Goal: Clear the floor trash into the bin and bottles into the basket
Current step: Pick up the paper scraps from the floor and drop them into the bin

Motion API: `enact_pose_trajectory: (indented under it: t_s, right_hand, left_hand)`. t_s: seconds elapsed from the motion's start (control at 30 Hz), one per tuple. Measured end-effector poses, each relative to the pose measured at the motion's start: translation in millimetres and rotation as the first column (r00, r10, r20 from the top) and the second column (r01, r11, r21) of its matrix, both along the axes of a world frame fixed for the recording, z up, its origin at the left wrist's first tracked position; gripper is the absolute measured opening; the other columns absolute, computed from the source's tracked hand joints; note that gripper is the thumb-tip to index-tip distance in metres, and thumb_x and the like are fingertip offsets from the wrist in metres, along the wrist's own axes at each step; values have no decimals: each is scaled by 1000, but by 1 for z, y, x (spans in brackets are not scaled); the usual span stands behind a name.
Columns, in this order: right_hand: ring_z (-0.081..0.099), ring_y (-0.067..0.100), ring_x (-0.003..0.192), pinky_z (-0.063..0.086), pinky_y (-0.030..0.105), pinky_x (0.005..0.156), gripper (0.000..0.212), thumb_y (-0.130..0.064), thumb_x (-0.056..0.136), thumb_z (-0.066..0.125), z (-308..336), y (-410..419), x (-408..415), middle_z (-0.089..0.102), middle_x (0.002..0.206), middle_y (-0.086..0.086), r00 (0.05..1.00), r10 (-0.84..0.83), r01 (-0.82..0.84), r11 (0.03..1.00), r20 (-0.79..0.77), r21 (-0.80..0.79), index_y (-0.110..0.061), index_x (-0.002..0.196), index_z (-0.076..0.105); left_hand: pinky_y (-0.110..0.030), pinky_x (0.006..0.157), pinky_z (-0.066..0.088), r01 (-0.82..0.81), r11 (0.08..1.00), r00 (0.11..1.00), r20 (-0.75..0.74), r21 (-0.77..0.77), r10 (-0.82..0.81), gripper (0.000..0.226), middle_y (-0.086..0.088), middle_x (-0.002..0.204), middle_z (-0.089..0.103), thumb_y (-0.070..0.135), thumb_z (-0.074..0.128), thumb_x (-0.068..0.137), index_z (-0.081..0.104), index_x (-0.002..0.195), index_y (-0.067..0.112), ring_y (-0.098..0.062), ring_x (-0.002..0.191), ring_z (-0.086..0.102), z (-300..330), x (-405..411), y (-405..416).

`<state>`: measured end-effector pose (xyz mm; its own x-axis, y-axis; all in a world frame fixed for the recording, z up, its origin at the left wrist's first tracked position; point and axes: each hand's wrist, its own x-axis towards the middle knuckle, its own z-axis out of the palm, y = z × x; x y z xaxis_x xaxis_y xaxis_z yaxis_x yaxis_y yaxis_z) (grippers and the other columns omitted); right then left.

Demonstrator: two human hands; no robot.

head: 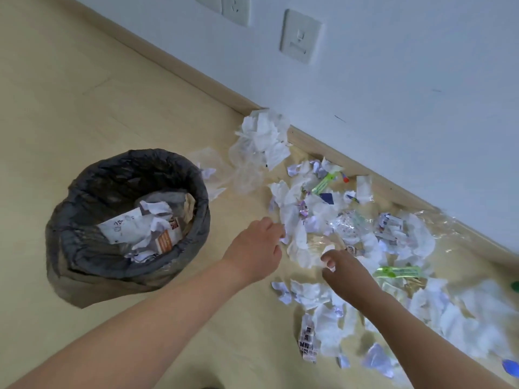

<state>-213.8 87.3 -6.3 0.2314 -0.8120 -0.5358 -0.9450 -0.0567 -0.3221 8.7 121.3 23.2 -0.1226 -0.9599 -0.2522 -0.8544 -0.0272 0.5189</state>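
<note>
A round bin (pixel 84 248) lined with a black bag stands on the floor at the left, with crumpled paper and a small orange carton inside. To its right, a heap of trash (pixel 345 231) lies along the wall: white tissues, paper scraps, clear plastic film and green wrappers. My left hand (pixel 255 248) reaches to the heap's left edge, its fingertips curled at a white tissue (pixel 295 237). My right hand (pixel 345 270) is at the same tissue from the lower right, thumb and fingers curled around its edge. No bottle or basket is plainly in view.
A crumpled tissue wad (pixel 264 136) and clear plastic bag (pixel 244 172) lie near the baseboard (pixel 337 153) beyond the bin. More tissues and scraps (pixel 323 327) spread toward the lower right. Wall sockets (pixel 300 35) sit on the white wall. Pale wooden floor (pixel 84 94) stretches to the left.
</note>
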Motion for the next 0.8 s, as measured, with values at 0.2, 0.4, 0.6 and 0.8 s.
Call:
enact_pose_trajectory:
  t_s: [0.2, 0.4, 0.6, 0.8]
  right_hand:
    - [55, 18, 108, 44, 28, 89, 33, -23, 91, 51, -46, 15, -24, 55, 118, -1, 993, 117, -116, 992, -20, 39, -21, 124, 56]
    - [52, 22, 113, 45, 32, 89, 36, -26, 93, 49, -92, 23, -22, 54, 120, 1, 969, 244, -245, 969, -25, -29, -21, 129, 53]
    - [48, 22, 112, 39, 30, 90, 26, -23, 92, 50, -123, 26, -27, 53, 117, 0, 958, 278, -284, 954, -73, -92, -19, 117, 56]
    - [51, 24, 106, 42, 32, 87, 18, -24, 94, 48, -135, 19, -20, 56, 107, 2, 971, 240, -236, 960, 6, -152, -15, 104, 60]
  left_hand:
    - [-38, 94, 44, 214, 849, 914, 208, 483, -348, 37, -10, 132, 44, 25, 46, 97, 46, 133, 16, -31, 117, 51, -51, -41, -6]
    - [-37, 88, 44, 149, 823, 915, 238, 547, -324, 39, -9, 127, 43, 30, 52, 93, 45, 129, 17, -32, 112, 52, -102, -64, -1]
    - [-35, 77, 43, 204, 867, 871, 319, 456, -373, 35, -7, 123, 42, 31, 49, 96, 48, 129, 19, -29, 104, 53, -127, -73, 7]
    - [-34, 74, 39, 140, 893, 925, 265, 427, -271, 22, -8, 117, 49, 24, 41, 98, 51, 114, 12, -30, 102, 55, -141, -69, 10]
